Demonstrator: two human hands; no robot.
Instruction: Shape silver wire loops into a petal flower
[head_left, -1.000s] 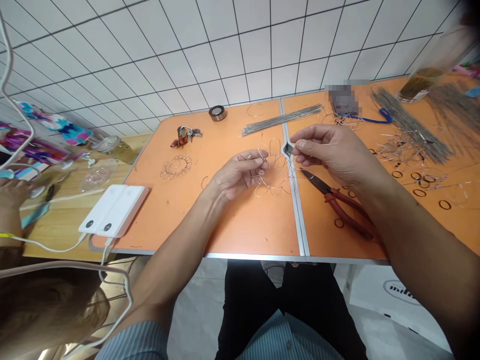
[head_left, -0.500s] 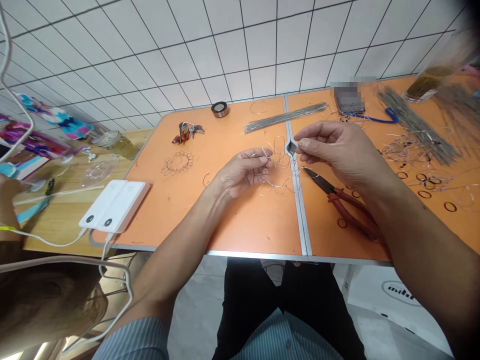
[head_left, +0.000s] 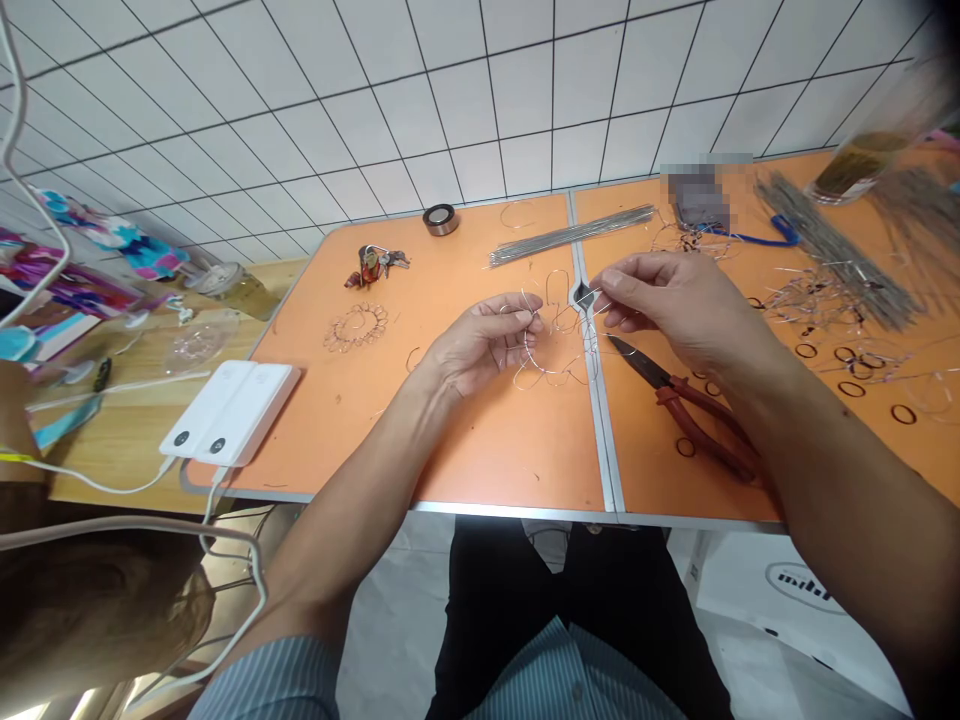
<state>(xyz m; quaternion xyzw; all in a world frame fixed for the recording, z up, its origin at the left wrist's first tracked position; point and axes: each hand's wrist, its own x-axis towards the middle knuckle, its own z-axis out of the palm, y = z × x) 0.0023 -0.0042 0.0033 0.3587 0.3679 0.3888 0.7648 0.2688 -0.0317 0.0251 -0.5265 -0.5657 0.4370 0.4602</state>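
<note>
The left hand (head_left: 487, 342) pinched a silvery, looped wire ring (head_left: 551, 373) above the orange, metal-edged surface (head_left: 480, 450); the right hand (head_left: 667, 300), likewise pinched, seemed to hold a wire end (head_left: 589, 297). Shaping appeared in hand, calling for steady left support.

White tiled wall (head_left: 420, 100) with dark joints stands at twelve o'clock; orange, metal-edged tabletop (head_left: 480, 450) lies central before me; wooden surface (head_left: 112, 440) at nine; pale grey floor (head_left: 394, 605) at six.
</note>
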